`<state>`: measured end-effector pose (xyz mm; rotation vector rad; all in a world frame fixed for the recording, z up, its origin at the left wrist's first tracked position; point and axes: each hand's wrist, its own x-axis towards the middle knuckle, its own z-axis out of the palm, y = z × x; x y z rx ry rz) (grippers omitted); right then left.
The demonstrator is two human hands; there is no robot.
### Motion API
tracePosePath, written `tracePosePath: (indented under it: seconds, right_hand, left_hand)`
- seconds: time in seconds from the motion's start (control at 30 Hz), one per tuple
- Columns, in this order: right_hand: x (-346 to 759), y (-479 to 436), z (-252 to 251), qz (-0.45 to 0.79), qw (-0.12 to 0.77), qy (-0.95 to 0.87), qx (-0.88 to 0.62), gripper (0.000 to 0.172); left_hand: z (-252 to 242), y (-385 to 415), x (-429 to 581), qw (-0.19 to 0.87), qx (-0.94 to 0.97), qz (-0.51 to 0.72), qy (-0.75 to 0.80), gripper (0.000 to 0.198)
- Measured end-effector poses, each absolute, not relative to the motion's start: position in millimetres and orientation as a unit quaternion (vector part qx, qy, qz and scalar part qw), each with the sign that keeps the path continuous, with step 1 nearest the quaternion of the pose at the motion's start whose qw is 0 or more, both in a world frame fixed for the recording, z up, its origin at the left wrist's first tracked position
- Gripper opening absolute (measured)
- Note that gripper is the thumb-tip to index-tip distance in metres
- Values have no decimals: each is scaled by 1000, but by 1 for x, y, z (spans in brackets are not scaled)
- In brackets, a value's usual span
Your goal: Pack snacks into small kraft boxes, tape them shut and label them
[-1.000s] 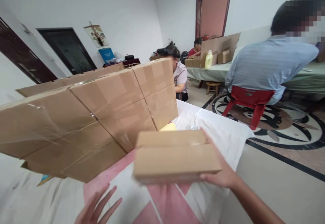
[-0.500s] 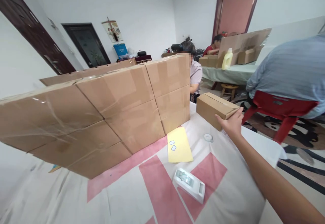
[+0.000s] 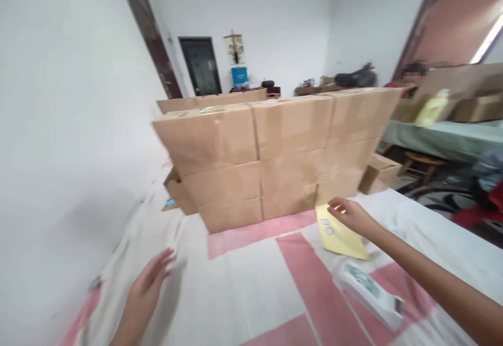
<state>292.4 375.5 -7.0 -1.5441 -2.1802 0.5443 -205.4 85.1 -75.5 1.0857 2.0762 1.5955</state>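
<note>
My left hand is over the white and pink tablecloth at the lower left, fingers slightly bent and apart, holding nothing. Loosely curved above a yellow sheet are the fingers of my right hand; a gap shows between thumb and fingers, and I see nothing held. Two small white pieces lie on the sheet, one of them a little white card. Nearer me rests a white device with a greenish panel, blurred. Behind the sheet stands a wall of taped cardboard boxes.
A smaller cardboard box sits at the wall's right end. Further right are a table with a green cloth, a yellow bottle, a wooden stool and a person. A white wall borders the left side.
My right hand has let go of the smaller cardboard box and moved left over the yellow sheet. My left hand has come into view. The view has turned left.
</note>
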Motion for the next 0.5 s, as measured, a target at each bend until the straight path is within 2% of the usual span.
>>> tracePosePath:
  seconds: [0.07,0.13,0.2,0.3,0.37,0.5]
  right_hand:
    - [219,331,2,280,188,-862,-377,26]
    - [141,283,8,351,192,-873,-280,32]
    - [62,243,9,416,189,-862,-218,49]
    - [-44,215,4,476,216,-834,-178,85]
    - [-102,219,2,447,260,-833,-198,99]
    - [-175,261,-2,335,380,-815,-280,105]
  left_hand:
    - [-72,117,-250,110,361,562,736,64]
    - [-74,151,-291,75,347,556,751,69]
    - [-79,183,-322,57,347,535,769,70]
    - [-85,222,-350,47,396,491,775,63]
    - [-88,243,-360,53,441,467,764,56]
    - [-95,275,-374,76,493,464,732,45]
